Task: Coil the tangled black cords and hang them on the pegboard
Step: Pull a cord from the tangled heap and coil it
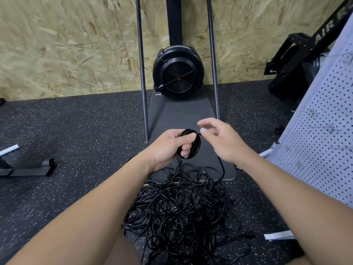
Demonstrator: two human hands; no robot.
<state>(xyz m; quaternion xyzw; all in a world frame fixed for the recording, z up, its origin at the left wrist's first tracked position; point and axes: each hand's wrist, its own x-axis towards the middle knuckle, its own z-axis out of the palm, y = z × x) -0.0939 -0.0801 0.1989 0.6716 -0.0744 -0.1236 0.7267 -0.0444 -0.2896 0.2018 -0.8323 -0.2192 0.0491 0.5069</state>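
Observation:
My left hand (169,145) grips a small coil of black cord (197,143), fingers curled through its loops. Just to its right, my right hand (219,139) pinches the cord's loose strand at the coil's upper edge between thumb and forefinger. That strand (222,169) runs down under my right wrist into a big tangled pile of black cords (183,213) on the floor between my forearms. A white pegboard (315,150) with several metal hooks leans at the right edge.
A black fan machine (178,71) on a dark base board (181,115) with two upright metal poles stands straight ahead against a chipboard wall. Black gym equipment sits at the far right (298,60) and a metal frame at the left (28,167). The floor is speckled rubber.

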